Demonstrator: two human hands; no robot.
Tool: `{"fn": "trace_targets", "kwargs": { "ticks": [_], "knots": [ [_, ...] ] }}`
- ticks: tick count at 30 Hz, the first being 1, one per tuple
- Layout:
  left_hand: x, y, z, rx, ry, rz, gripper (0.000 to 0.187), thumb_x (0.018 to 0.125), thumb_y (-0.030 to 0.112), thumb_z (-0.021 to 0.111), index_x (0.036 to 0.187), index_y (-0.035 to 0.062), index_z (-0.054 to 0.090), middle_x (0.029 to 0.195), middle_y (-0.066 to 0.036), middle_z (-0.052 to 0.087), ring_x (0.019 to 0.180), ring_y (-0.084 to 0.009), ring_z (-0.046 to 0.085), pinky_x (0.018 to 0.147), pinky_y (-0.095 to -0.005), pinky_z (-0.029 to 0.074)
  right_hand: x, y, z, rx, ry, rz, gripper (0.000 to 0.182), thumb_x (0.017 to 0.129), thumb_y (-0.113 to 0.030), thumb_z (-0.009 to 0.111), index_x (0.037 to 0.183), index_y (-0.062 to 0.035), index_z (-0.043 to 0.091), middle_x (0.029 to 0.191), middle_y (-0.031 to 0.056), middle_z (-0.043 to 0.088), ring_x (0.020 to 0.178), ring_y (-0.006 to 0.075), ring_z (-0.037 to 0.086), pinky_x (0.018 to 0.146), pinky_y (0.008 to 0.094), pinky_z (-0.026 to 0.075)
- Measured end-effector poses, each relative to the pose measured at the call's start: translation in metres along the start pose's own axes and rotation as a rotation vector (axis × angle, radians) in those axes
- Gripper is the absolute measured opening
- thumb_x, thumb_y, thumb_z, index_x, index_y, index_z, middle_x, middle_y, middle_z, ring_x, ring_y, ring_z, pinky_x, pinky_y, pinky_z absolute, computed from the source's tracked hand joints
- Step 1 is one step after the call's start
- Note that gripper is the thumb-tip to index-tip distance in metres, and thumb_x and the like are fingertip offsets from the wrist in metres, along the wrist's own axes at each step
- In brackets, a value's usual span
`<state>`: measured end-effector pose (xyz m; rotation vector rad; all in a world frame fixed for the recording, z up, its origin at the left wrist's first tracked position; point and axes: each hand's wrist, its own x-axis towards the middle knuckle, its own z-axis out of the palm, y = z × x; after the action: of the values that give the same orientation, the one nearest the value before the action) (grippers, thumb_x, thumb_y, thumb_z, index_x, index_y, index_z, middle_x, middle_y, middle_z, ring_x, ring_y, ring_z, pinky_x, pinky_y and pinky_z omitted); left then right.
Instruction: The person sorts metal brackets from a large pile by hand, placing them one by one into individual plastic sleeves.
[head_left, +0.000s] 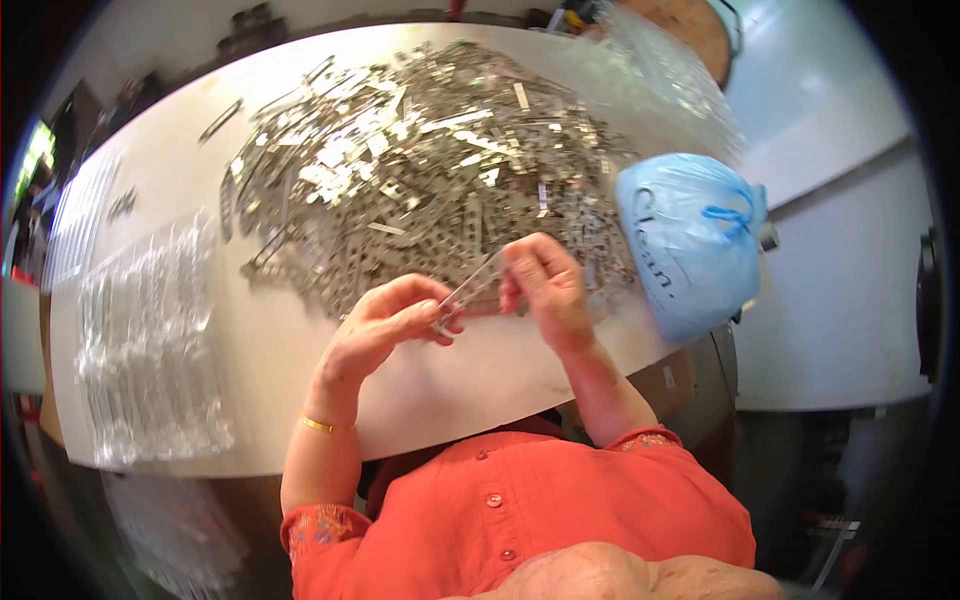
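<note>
Mid-handling of one metal strip [470, 292], pinched at its ends between left hand [385, 325] and right hand [545, 290], both closed on it, just in front of the metal pile [430, 170] on the bench [290, 340]. Next, probably a steady grip for bagging; clear sleeves [150, 330] left of the pile.

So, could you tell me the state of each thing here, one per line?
Thin clear plastic sleeve: held up between both hands, above the table.
Left hand: fingers pinched on the sleeve's near end.
Right hand: fingers gripping its far end.
Heap of small silver metal strips: loose, piled.
Light blue plastic bag: tied shut.
Clear plastic sleeves: lying flat.
</note>
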<state>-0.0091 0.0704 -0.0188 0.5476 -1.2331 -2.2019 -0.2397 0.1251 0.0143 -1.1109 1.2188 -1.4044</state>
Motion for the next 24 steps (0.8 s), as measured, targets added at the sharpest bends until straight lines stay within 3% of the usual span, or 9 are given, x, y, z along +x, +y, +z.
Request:
{"fn": "trace_targets", "kwargs": {
  "ticks": [5,8,10,15,17,19,22,24],
  "knots": [
    [0.001,0.003,0.014,0.015,-0.089,-0.046,0.033,0.096,0.022,0.070,0.119,0.0002,0.061,0.107,-0.011,0.070,0.097,-0.0204,0.069,0.085,-0.0326,0.054,-0.010,-0.006,0.005,-0.043,-0.106,-0.025,0.017,0.102,-0.020,0.061,0.091,-0.0066,0.061,0.071,-0.0025,0.058,0.061,0.0040,0.053,0.055,0.0215,0.045],
    [0.001,0.004,0.029,0.028,-0.110,-0.065,0.030,0.099,0.022,0.064,0.119,-0.0001,0.061,0.102,-0.009,0.071,0.093,-0.0186,0.070,0.082,-0.0305,0.054,-0.014,0.002,0.001,-0.119,-0.150,-0.037,0.016,0.102,-0.017,0.061,0.093,-0.0044,0.062,0.073,-0.0015,0.060,0.064,0.0040,0.055,0.056,0.0213,0.047],
    [0.002,0.005,0.030,0.219,-0.124,-0.097,0.028,0.103,0.024,0.058,0.117,0.0000,0.061,0.091,-0.006,0.070,0.080,-0.0135,0.068,0.072,-0.0264,0.052,-0.014,0.004,0.004,-0.187,-0.218,-0.049,0.013,0.102,-0.013,0.060,0.096,-0.0017,0.062,0.077,0.0004,0.063,0.071,0.0049,0.060,0.060,0.0215,0.050],
    [0.006,0.017,0.041,0.329,-0.030,-0.211,0.026,0.105,0.028,0.054,0.108,0.0036,0.062,0.075,0.001,0.061,0.064,-0.0064,0.057,0.056,-0.0213,0.045,-0.014,0.006,0.006,-0.259,-0.314,-0.088,0.012,0.102,-0.013,0.060,0.102,-0.0013,0.062,0.080,0.0012,0.064,0.070,0.0062,0.059,0.061,0.0218,0.050],
    [0.010,0.024,0.039,0.375,0.034,-0.197,0.025,0.105,0.029,0.054,0.103,0.0048,0.061,0.071,0.002,0.058,0.061,-0.0056,0.056,0.055,-0.0210,0.044,-0.010,0.009,0.008,-0.194,-0.168,-0.134,0.014,0.100,-0.016,0.063,0.101,-0.0025,0.064,0.076,0.0016,0.066,0.069,0.0064,0.062,0.060,0.0243,0.050],
    [0.016,0.026,0.029,0.336,0.121,-0.080,0.023,0.105,0.026,0.054,0.095,0.0059,0.059,0.063,0.003,0.053,0.054,-0.0055,0.051,0.047,-0.0205,0.036,-0.006,0.005,0.008,-0.214,-0.124,-0.169,0.015,0.099,-0.017,0.064,0.105,-0.0027,0.063,0.077,0.0004,0.064,0.067,0.0050,0.059,0.059,0.0232,0.048],
    [0.024,0.037,0.007,-0.096,0.182,0.094,0.020,0.106,0.019,0.047,0.095,0.0047,0.055,0.063,0.003,0.043,0.049,-0.0082,0.037,0.045,-0.0239,0.034,0.007,0.001,-0.001,-0.398,-0.043,-0.142,0.009,0.096,-0.011,0.067,0.100,-0.0038,0.065,0.074,-0.0021,0.061,0.064,0.0030,0.053,0.056,0.0215,0.045],
    [0.024,0.032,-0.016,-0.248,0.166,0.235,0.020,0.107,0.020,0.045,0.097,0.0056,0.054,0.067,0.003,0.039,0.050,-0.0079,0.035,0.045,-0.0244,0.035,0.019,-0.002,-0.005,-0.435,-0.039,-0.209,0.008,0.096,-0.010,0.068,0.099,-0.0038,0.065,0.075,-0.0019,0.061,0.064,0.0031,0.053,0.056,0.0218,0.045]
  ]
}}
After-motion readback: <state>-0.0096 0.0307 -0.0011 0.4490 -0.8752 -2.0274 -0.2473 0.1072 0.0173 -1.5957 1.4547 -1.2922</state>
